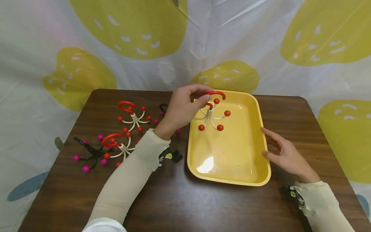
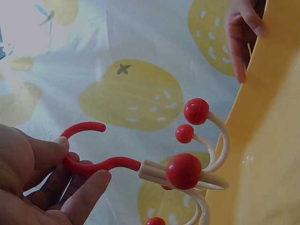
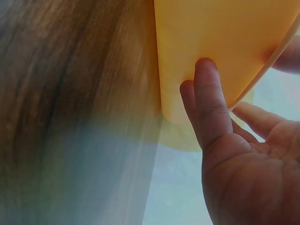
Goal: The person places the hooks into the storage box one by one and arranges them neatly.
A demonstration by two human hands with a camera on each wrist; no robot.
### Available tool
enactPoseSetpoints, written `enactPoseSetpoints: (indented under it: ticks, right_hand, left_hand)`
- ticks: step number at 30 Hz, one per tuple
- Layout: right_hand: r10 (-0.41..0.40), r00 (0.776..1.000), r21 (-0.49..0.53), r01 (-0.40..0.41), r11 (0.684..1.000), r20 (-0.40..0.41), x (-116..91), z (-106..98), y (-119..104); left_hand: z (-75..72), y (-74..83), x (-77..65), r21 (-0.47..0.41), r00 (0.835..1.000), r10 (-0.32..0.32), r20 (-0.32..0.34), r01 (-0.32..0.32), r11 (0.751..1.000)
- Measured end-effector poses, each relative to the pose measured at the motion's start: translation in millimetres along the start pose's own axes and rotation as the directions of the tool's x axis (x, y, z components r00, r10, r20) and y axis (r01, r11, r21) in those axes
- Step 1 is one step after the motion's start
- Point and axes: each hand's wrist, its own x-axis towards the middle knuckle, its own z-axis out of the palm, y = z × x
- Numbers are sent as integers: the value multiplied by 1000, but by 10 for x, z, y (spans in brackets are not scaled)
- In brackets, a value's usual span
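My left hand (image 1: 183, 108) pinches the red hook of a rotating hanger hook (image 1: 213, 120), which has several white curved arms tipped with red balls. It hangs over the left part of a yellow plastic tray (image 1: 229, 182), arms pointing down. In the left wrist view the thumb and fingers grip the bend of the red hook (image 2: 117, 162). My right hand (image 1: 287, 158) is at the tray's right side. Its fairly straight fingers (image 3: 211, 93) touch the outer wall, with the thumb at the rim.
Left of the tray, two more red-and-white hanger hooks (image 1: 134, 118) lie on the brown wooden table (image 1: 203, 206). Next to them is a black hanger hook (image 1: 94, 152) with pink balls. Another black one (image 1: 163, 107) is partly hidden behind my left arm. A lemon-print cloth (image 1: 162, 71) hangs behind.
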Motion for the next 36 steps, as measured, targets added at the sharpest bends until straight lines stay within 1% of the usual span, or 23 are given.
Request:
enactPoseSetpoints:
  ticks: [5, 8, 15, 17, 20, 23, 26, 29, 33, 36]
  right_hand:
    - [-17, 1000, 9, 17, 1000, -2, -2, 9, 10]
    - [-25, 1000, 4, 25, 1000, -8, -19, 11, 16]
    - [-14, 1000, -4, 14, 1000, -28, -85, 20, 29]
    - [-11, 999, -7, 11, 1000, -32, -101, 21, 33]
    - [-4, 999, -9, 3, 1000, -40, -123, 25, 25]
    - [-5, 999, -7, 5, 1000, -43, -141, 41, 16]
    - [-9, 999, -9, 8, 1000, -39, -154, 61, 10]
    - [-15, 1000, -16, 15, 1000, -23, -116, 68, 8]
    - [-29, 1000, -17, 29, 999, -9, -50, 68, 8]
    - [-33, 999, -12, 33, 999, -3, -26, 78, 13]
  left_hand:
    - [104, -89, 108, 23, 1000, -20, 21, 19, 1000]
    - [185, -146, 163, 36, 998, -47, 33, 46, 998]
    - [386, -264, 287, 62, 996, -69, 63, 65, 996]
    - [444, -287, 324, 55, 994, -75, 76, 71, 996]
    - [536, -322, 380, -3, 991, -96, 98, 97, 995]
    - [611, -357, 431, -40, 985, -127, 118, 133, 990]
    - [659, -382, 476, -51, 977, -156, 148, 165, 985]
    - [662, -398, 527, -42, 970, -181, 165, 190, 981]
    - [669, -428, 616, -32, 964, -205, 169, 214, 976]
    - [720, -485, 675, -42, 961, -213, 174, 223, 974]
